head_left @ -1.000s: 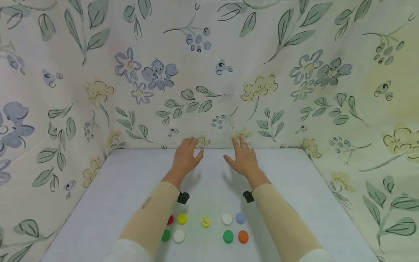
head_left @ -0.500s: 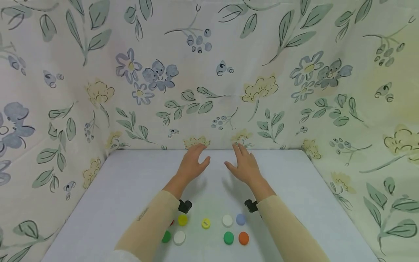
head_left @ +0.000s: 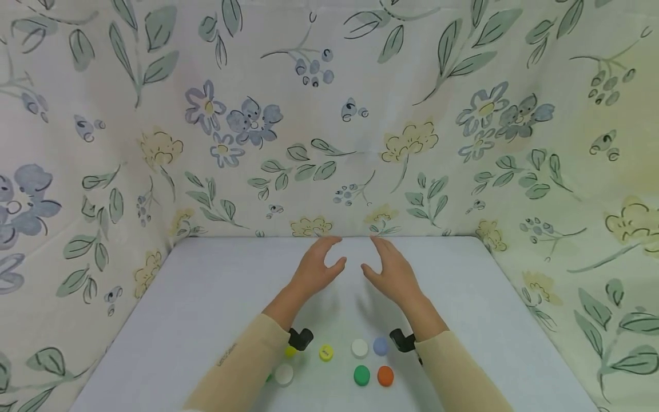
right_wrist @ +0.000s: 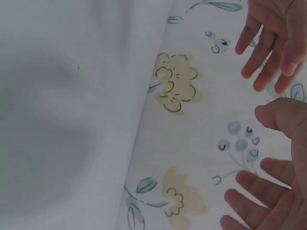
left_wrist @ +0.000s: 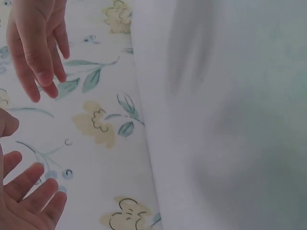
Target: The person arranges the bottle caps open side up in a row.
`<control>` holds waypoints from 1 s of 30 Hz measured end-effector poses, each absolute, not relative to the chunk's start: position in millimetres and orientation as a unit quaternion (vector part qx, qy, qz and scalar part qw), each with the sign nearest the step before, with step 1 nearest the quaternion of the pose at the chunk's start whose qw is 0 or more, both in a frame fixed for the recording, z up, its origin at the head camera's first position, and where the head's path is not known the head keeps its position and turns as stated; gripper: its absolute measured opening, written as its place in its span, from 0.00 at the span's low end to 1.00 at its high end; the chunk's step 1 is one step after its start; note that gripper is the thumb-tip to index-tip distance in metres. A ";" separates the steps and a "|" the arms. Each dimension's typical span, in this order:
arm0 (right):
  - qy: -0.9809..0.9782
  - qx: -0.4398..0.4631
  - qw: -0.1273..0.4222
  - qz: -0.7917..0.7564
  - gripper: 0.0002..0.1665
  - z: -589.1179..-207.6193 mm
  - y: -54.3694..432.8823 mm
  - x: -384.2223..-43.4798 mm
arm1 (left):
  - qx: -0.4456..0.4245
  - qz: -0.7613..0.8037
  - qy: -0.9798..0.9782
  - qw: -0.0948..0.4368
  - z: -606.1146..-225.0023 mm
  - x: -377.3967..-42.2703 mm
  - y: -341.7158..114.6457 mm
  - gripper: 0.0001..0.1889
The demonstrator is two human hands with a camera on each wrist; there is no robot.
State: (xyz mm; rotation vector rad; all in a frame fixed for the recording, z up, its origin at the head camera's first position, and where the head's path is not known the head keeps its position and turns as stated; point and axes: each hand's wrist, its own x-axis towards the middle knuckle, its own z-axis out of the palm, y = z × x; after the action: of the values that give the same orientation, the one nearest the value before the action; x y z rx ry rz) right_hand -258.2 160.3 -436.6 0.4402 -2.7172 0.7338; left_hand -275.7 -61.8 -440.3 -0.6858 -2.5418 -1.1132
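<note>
Above the far part of the white table, my left hand [head_left: 315, 272] and right hand [head_left: 395, 277] face each other with a gap between them. Both have loosely bent fingers, thumbs apart, and hold nothing. The left wrist view has my left hand [left_wrist: 31, 206] at lower left and the right hand [left_wrist: 36, 45] above it. Nearer me lie round discs: a small marked yellow one [head_left: 326, 352], white [head_left: 359, 348], blue [head_left: 381, 346], green [head_left: 362, 375], orange [head_left: 385, 376] and another white [head_left: 284, 375]. A second yellow disc [head_left: 290, 351] is partly hidden by the left wrist camera.
A floral cloth [head_left: 319, 126] hangs behind and on both sides of the white table [head_left: 206, 286]. Black wrist cameras [head_left: 301, 339] sit on the inner side of both wrists. A green disc [head_left: 269, 378] barely shows beside the left sleeve.
Both hands have drawn back towards me, and the left has also moved right, narrowing the gap. The left forearm now covers the red disc and most of a green one.
</note>
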 end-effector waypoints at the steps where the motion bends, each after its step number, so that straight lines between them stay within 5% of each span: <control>1: -0.943 0.152 0.147 0.259 0.43 -436.1 160.2 -255.7 | -0.237 -0.393 -0.877 0.139 -440.1 -273.9 -60.6 0.27; 16: -0.929 0.154 0.144 0.303 0.37 -435.8 161.0 -233.3 | -0.230 -0.477 -0.843 0.093 -446.0 -250.6 -49.1 0.29; 30: -0.928 0.125 0.078 0.341 0.36 -452.0 178.8 -206.4 | -0.208 -0.514 -0.832 -0.003 -466.8 -232.8 -49.4 0.32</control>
State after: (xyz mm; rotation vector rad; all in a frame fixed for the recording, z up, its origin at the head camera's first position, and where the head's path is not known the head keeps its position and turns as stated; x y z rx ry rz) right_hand -206.4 178.8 -452.0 0.3732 -2.7800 1.0208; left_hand -232.8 -49.4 -466.8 -0.6545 -2.6203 -1.6168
